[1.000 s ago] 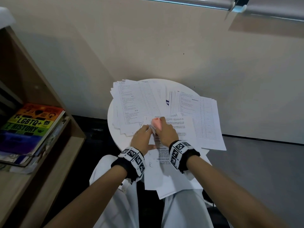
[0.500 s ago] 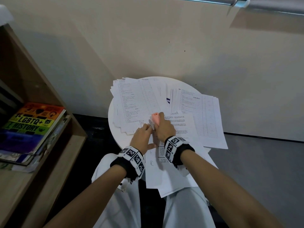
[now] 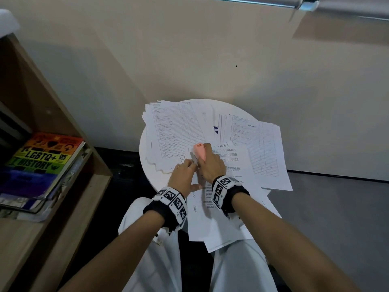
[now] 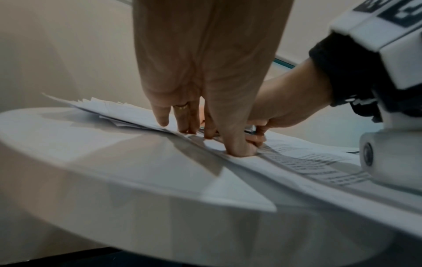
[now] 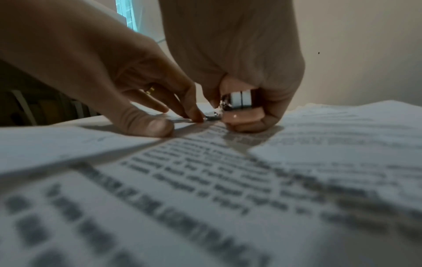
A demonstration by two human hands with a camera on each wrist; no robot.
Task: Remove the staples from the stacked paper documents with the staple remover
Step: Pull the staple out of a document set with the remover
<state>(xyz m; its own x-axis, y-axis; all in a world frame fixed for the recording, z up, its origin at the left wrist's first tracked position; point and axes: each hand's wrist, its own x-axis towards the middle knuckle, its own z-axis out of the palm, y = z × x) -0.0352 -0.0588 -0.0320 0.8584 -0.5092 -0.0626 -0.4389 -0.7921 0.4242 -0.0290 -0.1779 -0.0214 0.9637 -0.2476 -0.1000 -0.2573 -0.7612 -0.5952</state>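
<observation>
A pink staple remover sits in my right hand, whose fingers curl round it; its metal tip meets the top left corner of a printed document. My left hand presses that corner flat with straight fingers, fingertips just left of the tip. The staple itself is too small to make out. The document lies on a round white table and overhangs its near edge.
Two more paper piles lie behind, one at the back left and one at the right. A wooden shelf with a rainbow book stands to the left. The wall is close behind the table.
Both hands stay on the document corner; the right hand with the remover has shifted slightly nearer and tilted a little. The papers lie as before.
</observation>
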